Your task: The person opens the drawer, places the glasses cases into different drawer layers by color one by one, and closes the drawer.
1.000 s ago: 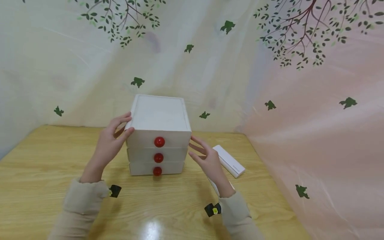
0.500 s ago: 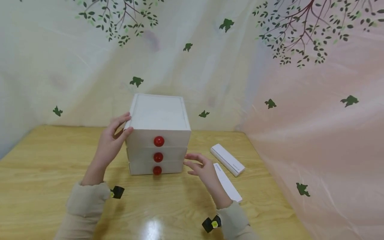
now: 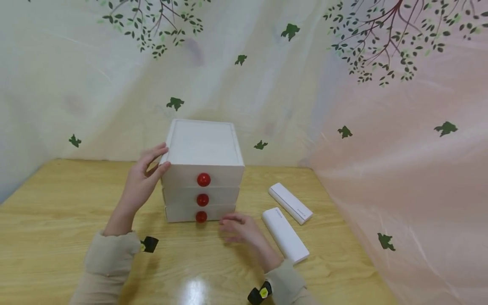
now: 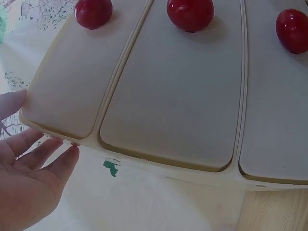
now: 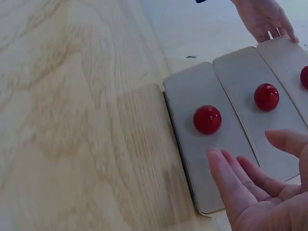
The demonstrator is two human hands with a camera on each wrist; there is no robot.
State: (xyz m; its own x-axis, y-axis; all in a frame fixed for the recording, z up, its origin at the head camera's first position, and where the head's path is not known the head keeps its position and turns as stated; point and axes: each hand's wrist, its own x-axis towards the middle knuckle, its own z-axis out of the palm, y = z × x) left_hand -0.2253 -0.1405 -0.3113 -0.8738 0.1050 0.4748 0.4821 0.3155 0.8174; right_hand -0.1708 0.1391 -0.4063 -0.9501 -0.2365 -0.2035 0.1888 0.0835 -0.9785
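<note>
A white drawer box [image 3: 202, 144] with three stacked drawers stands on the table, every drawer front flush with its frame. Each drawer carries a round red knob: top [image 3: 203, 179], middle [image 3: 203, 200] and bottom [image 3: 201, 217]. My left hand [image 3: 139, 184] rests at the box's upper left front corner, thumb by the front edge and fingertips along the side, as the left wrist view also shows. Holding nothing, my right hand [image 3: 244, 233] hovers by the lower right of the box, fingers extended toward the bottom drawer; in the right wrist view its fingertips [image 5: 215, 155] overlap that drawer front.
Two white oblong cases lie right of the box on the wooden table [image 3: 68, 254]: a wider one [image 3: 286, 235] close to my right forearm and a slimmer one [image 3: 290, 203] behind it. A leaf-patterned curtain [image 3: 236, 84] hangs behind and along the right.
My right hand has come down from the box's upper right side to beside the bottom drawer, uncovering the nearer white case. My left hand has stayed at the corner; the drawers have not moved.
</note>
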